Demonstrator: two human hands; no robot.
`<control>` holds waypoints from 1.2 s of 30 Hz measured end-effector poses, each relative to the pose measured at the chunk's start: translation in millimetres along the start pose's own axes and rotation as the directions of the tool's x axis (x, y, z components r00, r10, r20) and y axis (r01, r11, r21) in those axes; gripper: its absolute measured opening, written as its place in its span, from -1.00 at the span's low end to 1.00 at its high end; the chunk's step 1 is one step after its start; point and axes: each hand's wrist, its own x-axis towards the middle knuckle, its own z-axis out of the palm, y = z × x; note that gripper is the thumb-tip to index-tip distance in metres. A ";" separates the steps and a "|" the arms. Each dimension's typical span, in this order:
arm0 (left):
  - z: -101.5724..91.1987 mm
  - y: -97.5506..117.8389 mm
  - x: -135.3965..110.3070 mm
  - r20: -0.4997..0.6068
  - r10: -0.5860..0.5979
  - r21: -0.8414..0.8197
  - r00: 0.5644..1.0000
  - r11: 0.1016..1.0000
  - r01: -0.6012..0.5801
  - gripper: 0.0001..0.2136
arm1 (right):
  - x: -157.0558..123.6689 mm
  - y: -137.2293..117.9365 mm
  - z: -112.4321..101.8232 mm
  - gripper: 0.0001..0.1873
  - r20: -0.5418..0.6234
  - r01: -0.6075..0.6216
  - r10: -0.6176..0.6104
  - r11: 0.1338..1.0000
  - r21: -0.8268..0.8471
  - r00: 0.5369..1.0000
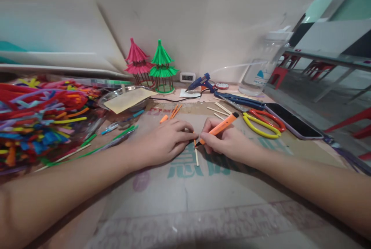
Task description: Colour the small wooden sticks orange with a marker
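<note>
My right hand (220, 138) grips an orange marker (223, 124) like a pen, its black end up and its tip low against a thin wooden stick (197, 158). Part of that stick is orange near the tip; its lower end is pale. My left hand (174, 138) lies low over the cardboard (162, 202), its fingertips holding the stick's far end, which they partly hide. Beyond my left fingers are several orange sticks (175, 111) and an orange marker cap (164, 119). Several plain sticks (218, 110) lie past my right hand.
Pipe cleaners (58, 121) heap at left beside a metal bowl (127, 94) with yellow paper on it. Behind stand pink (139, 63) and green (161, 65) pagoda models, a small clock (188, 77) and a glue gun (199, 82). Scissors (262, 125), a phone (292, 120) and a bottle (259, 67) are at right.
</note>
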 end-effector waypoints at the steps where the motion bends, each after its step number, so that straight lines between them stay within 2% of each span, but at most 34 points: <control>1: -0.2 0.2 0.2 0.002 0.000 0.002 1.000 1.000 0.000 -0.67 | -0.2 -0.8 1.0 -0.83 -0.012 0.001 -0.002 1.000 -0.011 1.000; 5: -1.5 1.5 0.7 0.011 0.003 0.005 1.000 1.000 -0.003 -0.65 | 1.8 -2.5 2.3 -0.83 -0.059 0.000 -0.004 0.998 -0.065 0.998; 9: -2.2 2.2 1.6 0.019 0.002 0.005 1.000 1.000 -0.002 -0.64 | 2.8 -1.8 1.4 -0.83 -0.056 -0.013 0.008 0.997 -0.078 0.998; 15: -1.6 1.1 2.1 0.030 -0.009 0.013 1.000 1.000 0.009 -0.65 | -0.7 -0.4 -0.7 -0.85 0.095 -0.058 0.060 0.998 -0.020 0.994; 18: -1.5 1.0 1.9 0.029 -0.005 0.011 1.000 1.000 0.005 -0.65 | -1.4 -1.0 -1.3 -0.84 0.125 -0.057 0.059 0.998 -0.018 0.990; 23: -1.3 0.9 0.9 0.019 0.007 0.007 1.000 1.000 -0.007 -0.65 | 1.1 -1.8 0.8 -0.84 -0.007 -0.029 0.029 0.999 -0.024 1.000; 26: -0.8 0.3 0.2 0.013 0.011 0.007 1.000 1.000 -0.011 -0.64 | 2.7 -1.9 1.8 -0.83 -0.030 -0.029 0.028 0.999 -0.044 0.999; 36: -1.6 -0.5 0.1 0.019 0.003 0.017 1.000 1.000 -0.004 -0.65 | -2.1 -3.0 -0.7 -0.85 0.104 -0.039 0.044 0.998 -0.056 0.994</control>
